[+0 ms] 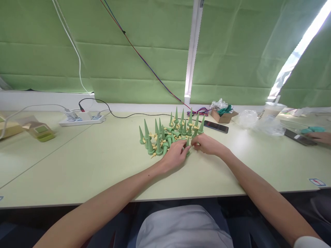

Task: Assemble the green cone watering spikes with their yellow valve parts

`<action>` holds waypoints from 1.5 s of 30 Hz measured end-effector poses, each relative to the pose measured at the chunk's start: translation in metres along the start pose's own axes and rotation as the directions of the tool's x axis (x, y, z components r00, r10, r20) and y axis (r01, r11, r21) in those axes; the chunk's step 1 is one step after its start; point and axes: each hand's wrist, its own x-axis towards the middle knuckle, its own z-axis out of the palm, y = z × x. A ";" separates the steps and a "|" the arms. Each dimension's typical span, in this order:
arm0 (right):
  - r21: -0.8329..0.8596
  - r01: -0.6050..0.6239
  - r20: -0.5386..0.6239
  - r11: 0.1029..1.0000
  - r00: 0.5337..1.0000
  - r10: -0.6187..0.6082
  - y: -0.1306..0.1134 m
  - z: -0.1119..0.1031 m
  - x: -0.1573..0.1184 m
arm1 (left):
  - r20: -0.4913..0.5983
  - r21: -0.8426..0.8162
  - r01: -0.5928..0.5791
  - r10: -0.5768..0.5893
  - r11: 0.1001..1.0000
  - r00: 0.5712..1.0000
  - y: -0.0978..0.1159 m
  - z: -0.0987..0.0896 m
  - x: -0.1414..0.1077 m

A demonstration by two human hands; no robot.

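Observation:
Several green cones with round bases stand upright in a cluster on the table, and others lie on their sides among them. Small yellow pieces sit between the cones or around them. At the cluster's front right edge, my left hand is closed around an upright green cone, thumb on the near side. My right hand is just to the right of that cone. Its fingers are pinched together, and whatever is between them is too small to make out.
Behind my right hand lies a dark phone. A small cardboard box holds plastic and green material. Further right are crumpled plastic bags, a lidded cup and another person's hand. A power strip lies back left.

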 end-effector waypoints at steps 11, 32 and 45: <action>0.135 0.157 -0.213 0.978 0.969 -0.126 -0.011 0.016 0.006 | -0.094 -0.035 0.064 -0.067 0.997 0.993 0.002 -0.005 0.001; 0.492 0.232 -0.457 0.839 0.889 0.022 -0.025 0.022 0.010 | -0.192 -0.203 0.175 -0.214 0.963 0.958 0.002 -0.010 0.004; 0.555 0.228 -0.441 0.800 0.896 0.051 -0.026 0.021 0.008 | -0.202 -0.209 0.157 -0.200 0.965 0.959 0.002 -0.010 0.003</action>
